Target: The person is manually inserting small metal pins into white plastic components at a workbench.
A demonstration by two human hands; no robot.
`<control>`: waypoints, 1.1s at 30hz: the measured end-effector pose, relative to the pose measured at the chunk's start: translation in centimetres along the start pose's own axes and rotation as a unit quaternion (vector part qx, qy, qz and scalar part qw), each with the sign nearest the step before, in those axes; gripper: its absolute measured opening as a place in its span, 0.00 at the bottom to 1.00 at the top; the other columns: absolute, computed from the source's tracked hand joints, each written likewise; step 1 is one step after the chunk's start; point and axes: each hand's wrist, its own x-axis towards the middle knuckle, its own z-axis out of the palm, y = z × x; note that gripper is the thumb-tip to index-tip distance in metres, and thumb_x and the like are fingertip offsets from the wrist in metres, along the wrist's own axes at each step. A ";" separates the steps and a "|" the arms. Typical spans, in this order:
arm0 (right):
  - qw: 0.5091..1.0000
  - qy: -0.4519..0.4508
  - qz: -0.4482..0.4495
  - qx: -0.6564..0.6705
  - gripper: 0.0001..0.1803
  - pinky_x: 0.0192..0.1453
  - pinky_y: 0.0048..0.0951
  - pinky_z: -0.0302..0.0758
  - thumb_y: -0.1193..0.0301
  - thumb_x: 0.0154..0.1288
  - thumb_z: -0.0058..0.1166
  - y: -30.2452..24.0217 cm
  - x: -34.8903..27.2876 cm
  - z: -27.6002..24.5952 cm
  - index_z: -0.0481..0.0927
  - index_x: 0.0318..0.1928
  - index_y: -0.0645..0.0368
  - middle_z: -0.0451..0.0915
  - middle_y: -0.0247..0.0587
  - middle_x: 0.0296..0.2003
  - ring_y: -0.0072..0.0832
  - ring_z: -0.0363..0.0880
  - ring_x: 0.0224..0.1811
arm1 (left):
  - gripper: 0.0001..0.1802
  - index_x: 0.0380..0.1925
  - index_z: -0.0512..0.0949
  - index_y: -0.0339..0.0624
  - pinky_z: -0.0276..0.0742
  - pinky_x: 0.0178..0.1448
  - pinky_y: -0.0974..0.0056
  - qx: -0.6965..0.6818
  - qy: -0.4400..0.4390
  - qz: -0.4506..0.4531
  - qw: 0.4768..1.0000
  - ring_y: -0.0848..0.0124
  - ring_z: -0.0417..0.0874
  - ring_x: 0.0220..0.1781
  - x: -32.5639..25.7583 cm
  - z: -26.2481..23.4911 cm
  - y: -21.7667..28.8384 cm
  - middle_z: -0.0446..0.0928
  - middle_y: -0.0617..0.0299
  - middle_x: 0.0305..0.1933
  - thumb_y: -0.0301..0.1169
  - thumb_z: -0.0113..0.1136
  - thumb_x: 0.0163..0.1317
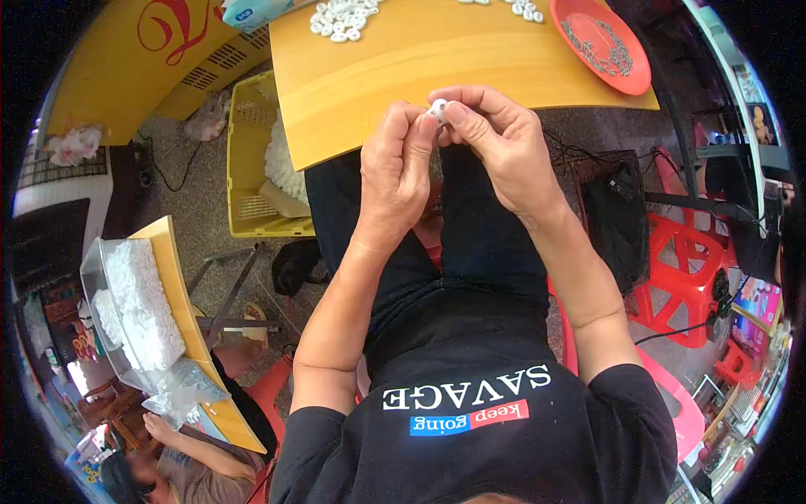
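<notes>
A small white plastic piece (437, 109) with dark round spots is pinched between the fingertips of both hands, just over the near edge of the yellow table (353, 92). My left hand (395, 164) grips its left side with thumb and bent fingers. On the other side, my right hand (508, 151) holds it between thumb and forefinger. Fingers cover much of the piece. Farther back on the tabletop lies a pile of white ring-like pieces (342, 18), with a smaller group (527, 11) to its right. A red plate (640, 80) at the right holds many small metal parts.
Left of my legs, a yellow crate (243, 206) contains white items. A clear bin (92, 269) full of white pieces stands on a side table (197, 336), where another person's hand (158, 428) reaches. Red stools (684, 252) and cables are on the right.
</notes>
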 end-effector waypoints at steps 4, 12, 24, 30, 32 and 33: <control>0.997 0.055 -0.044 -0.033 0.11 0.42 0.19 0.78 0.72 0.68 0.55 -0.1 -0.1 0.8 0.80 0.46 0.68 0.83 0.35 0.35 0.17 0.79 0.36 | 0.06 0.33 0.73 0.34 0.72 0.37 0.69 0.025 0.043 0.020 0.999 0.72 0.76 0.30 0.1 0.9 -0.1 0.75 0.58 0.27 0.25 0.51 0.70; 0.993 0.055 -0.048 -0.089 0.11 0.43 0.20 0.79 0.72 0.68 0.56 0.1 0.3 0.4 0.80 0.45 0.69 0.83 0.36 0.35 0.19 0.80 0.38 | 0.12 0.36 0.74 0.36 0.72 0.43 0.72 0.009 0.012 -0.035 0.999 0.79 0.73 0.35 0.3 0.8 -0.5 0.75 0.65 0.31 0.34 0.49 0.73; 0.799 -0.032 -0.347 -0.491 0.06 0.38 0.35 0.76 0.78 0.59 0.57 2.0 6.8 -4.7 0.79 0.38 0.65 0.77 0.46 0.32 0.41 0.78 0.34 | 0.10 0.44 0.77 0.33 0.75 0.41 0.67 0.060 0.063 0.006 0.996 0.71 0.80 0.36 3.5 -0.8 -3.9 0.80 0.55 0.35 0.28 0.53 0.68; 0.760 -0.062 -0.379 -0.524 0.06 0.41 0.37 0.74 0.80 0.57 0.55 3.3 7.6 -5.2 0.77 0.36 0.63 0.75 0.45 0.31 0.43 0.76 0.35 | 0.10 0.43 0.80 0.35 0.77 0.45 0.63 0.125 0.012 0.110 0.986 0.59 0.83 0.40 5.5 -0.8 -5.3 0.80 0.51 0.39 0.21 0.56 0.62; 0.756 -0.063 -0.381 -0.529 0.05 0.42 0.37 0.74 0.80 0.57 0.55 3.3 7.4 -5.2 0.77 0.36 0.63 0.75 0.45 0.30 0.43 0.76 0.35 | 0.10 0.42 0.81 0.36 0.77 0.46 0.63 0.132 -0.006 0.104 0.986 0.57 0.83 0.41 5.6 -0.7 -5.3 0.81 0.51 0.39 0.21 0.57 0.60; 0.751 -0.063 -0.383 -0.534 0.05 0.42 0.37 0.74 0.80 0.57 0.54 3.3 7.3 -5.1 0.76 0.35 0.63 0.75 0.45 0.30 0.42 0.76 0.35 | 0.10 0.41 0.82 0.37 0.77 0.46 0.63 0.137 -0.008 0.107 0.985 0.57 0.83 0.42 5.7 -0.7 -5.3 0.81 0.51 0.39 0.21 0.57 0.60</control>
